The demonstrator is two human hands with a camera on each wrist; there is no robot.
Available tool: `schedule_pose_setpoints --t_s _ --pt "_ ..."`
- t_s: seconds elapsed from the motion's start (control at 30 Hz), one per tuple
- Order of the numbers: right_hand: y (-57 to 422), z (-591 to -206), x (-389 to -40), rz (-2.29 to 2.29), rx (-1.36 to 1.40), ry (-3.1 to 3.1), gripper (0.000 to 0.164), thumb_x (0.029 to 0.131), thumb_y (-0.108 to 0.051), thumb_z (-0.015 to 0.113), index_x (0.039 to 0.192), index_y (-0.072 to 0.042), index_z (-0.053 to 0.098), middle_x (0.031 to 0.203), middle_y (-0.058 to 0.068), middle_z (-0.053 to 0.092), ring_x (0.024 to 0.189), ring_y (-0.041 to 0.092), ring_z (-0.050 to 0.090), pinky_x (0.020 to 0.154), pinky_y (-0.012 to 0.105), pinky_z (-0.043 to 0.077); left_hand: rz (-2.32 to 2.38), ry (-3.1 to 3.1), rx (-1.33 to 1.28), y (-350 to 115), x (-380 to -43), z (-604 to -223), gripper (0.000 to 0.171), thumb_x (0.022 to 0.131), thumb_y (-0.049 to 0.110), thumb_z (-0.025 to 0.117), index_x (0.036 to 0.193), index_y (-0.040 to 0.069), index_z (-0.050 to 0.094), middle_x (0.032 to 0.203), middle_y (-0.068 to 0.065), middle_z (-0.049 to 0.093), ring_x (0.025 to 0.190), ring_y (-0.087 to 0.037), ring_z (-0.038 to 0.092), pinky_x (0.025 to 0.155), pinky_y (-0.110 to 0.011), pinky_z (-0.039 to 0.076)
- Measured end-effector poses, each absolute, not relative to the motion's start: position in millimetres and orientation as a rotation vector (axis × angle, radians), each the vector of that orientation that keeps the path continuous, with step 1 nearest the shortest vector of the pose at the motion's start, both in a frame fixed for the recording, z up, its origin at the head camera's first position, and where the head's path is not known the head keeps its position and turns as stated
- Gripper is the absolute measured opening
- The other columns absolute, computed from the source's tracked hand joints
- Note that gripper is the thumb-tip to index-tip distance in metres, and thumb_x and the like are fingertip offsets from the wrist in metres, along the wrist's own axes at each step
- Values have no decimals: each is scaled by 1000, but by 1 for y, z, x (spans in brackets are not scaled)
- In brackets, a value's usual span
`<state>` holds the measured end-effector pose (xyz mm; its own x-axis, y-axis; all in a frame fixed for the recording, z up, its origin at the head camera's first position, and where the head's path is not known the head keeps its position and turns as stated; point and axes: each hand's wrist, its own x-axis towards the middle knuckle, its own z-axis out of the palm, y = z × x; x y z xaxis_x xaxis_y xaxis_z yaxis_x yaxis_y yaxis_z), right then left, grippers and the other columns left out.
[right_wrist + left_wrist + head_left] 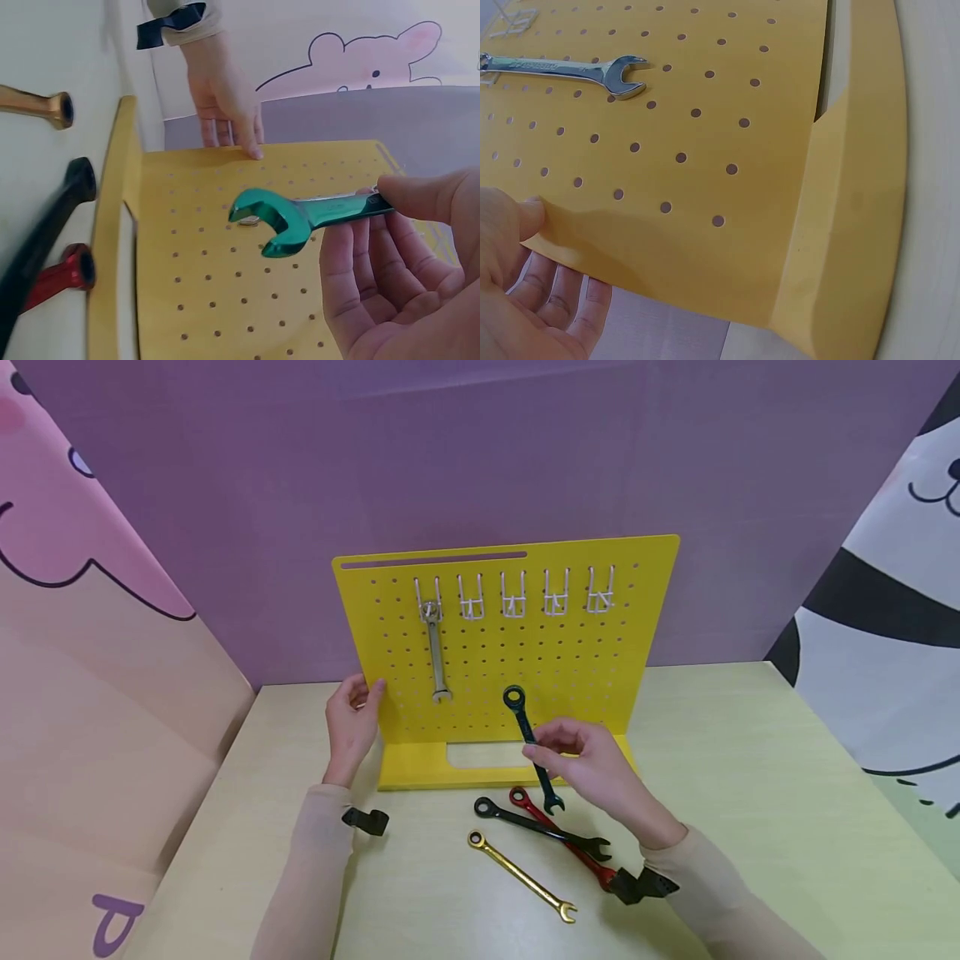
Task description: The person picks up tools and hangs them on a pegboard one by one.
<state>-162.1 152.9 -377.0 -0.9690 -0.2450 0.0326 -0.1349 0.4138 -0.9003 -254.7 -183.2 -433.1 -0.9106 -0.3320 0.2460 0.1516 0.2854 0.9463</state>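
Green wrench (523, 722) between the thumb and fingers of the right hand (585, 756): we see it held near the middle of its shank, in front of the lower part of the yellow pegboard (540, 660), tilted, ring end up and forked end down. The pinch is closed to the thickness of the shank. We take the tool for steel, so we expect it stiff, hard to damage and fairly heavy for its slimness; the glossy finish could let it turn in so light a pinch. We judge mid-shank a sound place to take hold, since it balances both ends and leaves the ring clear; gripped nearer the fork, the ring would swing more.

Over at the board's left edge, the left hand (352, 718) has its own hold. The left wrist view shows us how: thumb on the front face, fingers behind, a detail the head view partly hides. That view also catches the silver wrench (437, 656) on the board but no green one. From the right wrist we get the fork close up and the curled fingers, while the ring end is out of sight. Only the head view gives us all five white hooks (513, 601) and, on the table (750, 793), the gold wrench (521, 875) at full length and the black wrench (525, 822) lying across the red wrench (535, 811).
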Motion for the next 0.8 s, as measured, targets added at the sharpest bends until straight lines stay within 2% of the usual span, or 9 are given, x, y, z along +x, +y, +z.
schedule_pose_setpoints --t_s 0.2,0.43,0.63,0.8 --pt "143 -365 -168 -1659 -347 2533 28 101 -26 75 117 -3 72 107 11 78 89 21 70 84 36 59 -1668 -2163 178 -184 -256 -434 33 106 24 69 131 2 68 116 -18 69 102 -22 64 79 -12 49" --pt "134 -356 -173 -1752 -375 2471 28 101 -23 76 118 -1 71 105 9 77 90 21 69 80 29 61 -1669 -2165 167 -184 -254 -431 33 106 23 69 130 1 68 114 -19 69 102 -22 64 79 -11 49" --pt "131 -352 -176 -1788 -382 2445 27 100 -23 77 115 -2 72 100 4 76 89 20 69 79 29 61 -1663 -2167 166 -182 -254 -431 32 106 23 69 129 1 69 114 -18 69 99 -18 63 78 -12 49" --pt "129 -352 -178 -1790 -379 2440 26 100 -22 77 115 -1 71 100 4 77 89 21 69 80 30 61 -1664 -2165 167 -183 -255 -432 32 106 23 70 129 1 69 114 -18 69 100 -19 63 77 -12 49"
